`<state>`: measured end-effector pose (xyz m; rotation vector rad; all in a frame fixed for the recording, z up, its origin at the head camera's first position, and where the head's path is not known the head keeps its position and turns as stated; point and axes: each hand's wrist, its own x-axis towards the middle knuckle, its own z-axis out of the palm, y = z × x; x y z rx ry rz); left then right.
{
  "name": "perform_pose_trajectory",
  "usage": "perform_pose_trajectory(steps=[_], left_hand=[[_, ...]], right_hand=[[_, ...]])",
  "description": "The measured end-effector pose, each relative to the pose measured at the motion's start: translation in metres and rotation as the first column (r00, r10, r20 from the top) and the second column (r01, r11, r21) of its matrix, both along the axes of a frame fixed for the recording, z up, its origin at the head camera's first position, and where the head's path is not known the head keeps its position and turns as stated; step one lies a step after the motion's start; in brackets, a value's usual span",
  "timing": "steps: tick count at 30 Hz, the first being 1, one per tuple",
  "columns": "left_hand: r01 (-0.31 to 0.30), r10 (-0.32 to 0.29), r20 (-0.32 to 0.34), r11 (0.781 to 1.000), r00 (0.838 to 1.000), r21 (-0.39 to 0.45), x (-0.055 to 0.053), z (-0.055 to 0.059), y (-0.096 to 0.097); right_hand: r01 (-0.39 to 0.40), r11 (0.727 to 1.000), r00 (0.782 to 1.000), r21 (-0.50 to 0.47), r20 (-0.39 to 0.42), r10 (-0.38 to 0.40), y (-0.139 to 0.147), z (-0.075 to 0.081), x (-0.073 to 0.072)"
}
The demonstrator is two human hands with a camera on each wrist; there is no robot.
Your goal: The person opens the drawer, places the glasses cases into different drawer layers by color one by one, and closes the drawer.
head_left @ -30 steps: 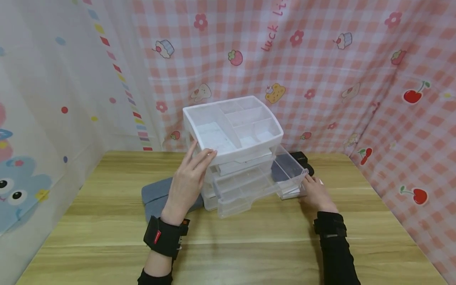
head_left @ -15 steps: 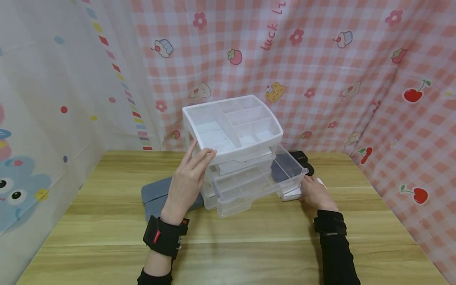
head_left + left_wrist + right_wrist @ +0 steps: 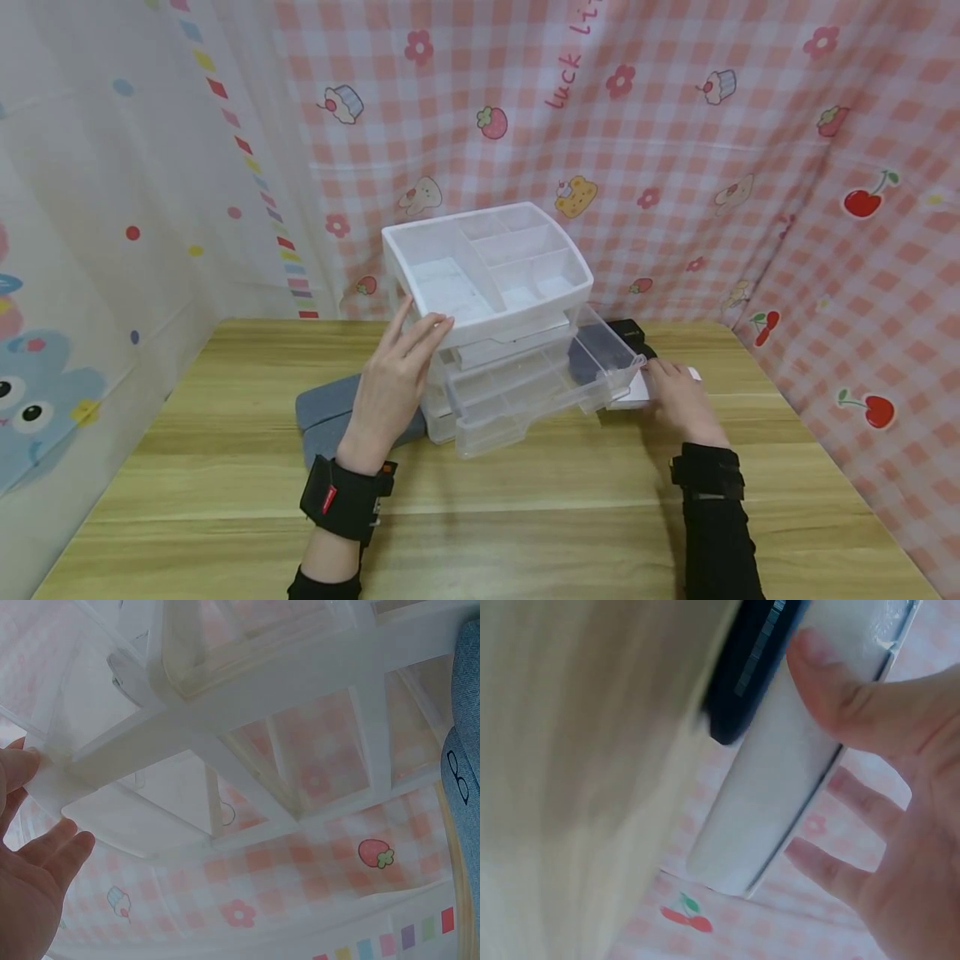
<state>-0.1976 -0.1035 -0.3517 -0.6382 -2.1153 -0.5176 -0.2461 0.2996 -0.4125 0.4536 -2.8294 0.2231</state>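
A white drawer organizer (image 3: 487,325) with a compartmented top stands on the wooden table, one clear drawer (image 3: 517,387) pulled out at the front. My left hand (image 3: 393,375) rests on its front left top corner; in the left wrist view, extended fingers (image 3: 71,855) touch that corner. Beside the drawer's right end, my right hand (image 3: 682,400) pinches a flat white box (image 3: 633,392). In the right wrist view, the thumb lies on the broad face of the box and other fingers reach behind it. A dark blue item (image 3: 754,671) overlaps the box there.
A folded grey-blue cloth case (image 3: 330,412) lies left of the organizer, partly behind my left hand. Black objects (image 3: 626,333) sit behind the drawer's right end. Patterned curtains (image 3: 480,158) hang at the table's back and sides.
My right hand has moved right and slightly away from me, the white box shifting with it. My left hand and the organizer have stayed put.
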Motion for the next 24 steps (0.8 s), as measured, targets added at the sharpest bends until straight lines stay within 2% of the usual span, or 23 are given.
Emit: perform_pose_trajectory(steps=[3,6,12,19,21,24], left_hand=[[0.002,-0.002,-0.003,1.0,1.0,0.003,0.0,0.0,0.0],[0.005,-0.005,-0.008,1.0,1.0,0.005,-0.001,0.0,-0.001],[0.009,-0.008,-0.011,1.0,1.0,0.004,-0.001,0.0,0.0],[0.007,-0.007,-0.004,1.0,1.0,0.007,-0.001,0.0,0.0],[0.008,-0.008,-0.001,1.0,1.0,0.004,0.0,0.0,0.001],[0.007,-0.008,0.003,1.0,1.0,0.005,0.0,0.0,0.001]], right_hand=[[0.05,0.999,0.995,0.002,-0.082,-0.05,0.002,0.011,0.005],[0.103,0.994,0.974,-0.025,-0.2,-0.106,0.004,0.022,0.013],[0.164,0.981,0.903,-0.099,-0.386,-0.19,0.005,0.047,0.029],[0.173,0.978,0.782,-0.117,-0.587,-0.208,-0.008,0.077,0.048],[0.156,0.98,0.761,-0.122,-0.617,-0.198,-0.015,0.087,0.054],[0.119,0.988,0.749,-0.094,-0.645,-0.152,-0.029,0.101,0.061]])
